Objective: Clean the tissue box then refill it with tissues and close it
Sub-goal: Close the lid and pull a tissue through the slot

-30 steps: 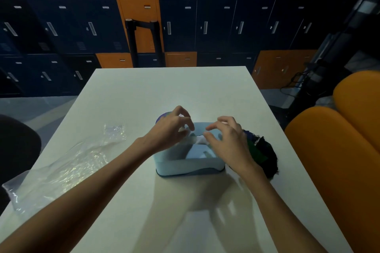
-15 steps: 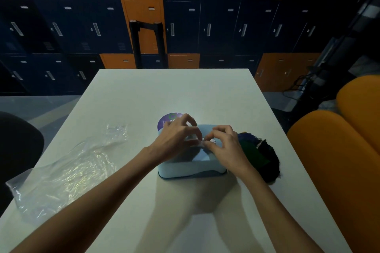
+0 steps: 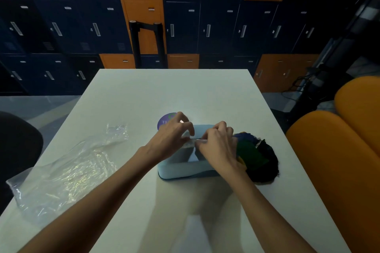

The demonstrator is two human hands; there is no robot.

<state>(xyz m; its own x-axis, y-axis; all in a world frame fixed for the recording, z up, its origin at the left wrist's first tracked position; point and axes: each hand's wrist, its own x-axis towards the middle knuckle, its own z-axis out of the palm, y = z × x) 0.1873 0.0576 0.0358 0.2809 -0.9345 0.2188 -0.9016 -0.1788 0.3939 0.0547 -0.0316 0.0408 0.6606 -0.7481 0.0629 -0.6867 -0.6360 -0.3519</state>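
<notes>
A pale blue tissue box sits open in the middle of the white table. Inside it lie white tissues. My left hand and my right hand meet over the box's top. Both pinch a thin strip of tissue between their fingertips, just above the opening. The hands hide the far half of the box.
A crumpled clear plastic bag lies at the left of the table. A round purple-labelled lid lies just behind the box. A dark cloth touches the box's right side. Orange seats stand to the right, lockers behind.
Both hands have come together over the box, from apart with spread fingers to pinching the tissue between them. The view has shifted slightly.
</notes>
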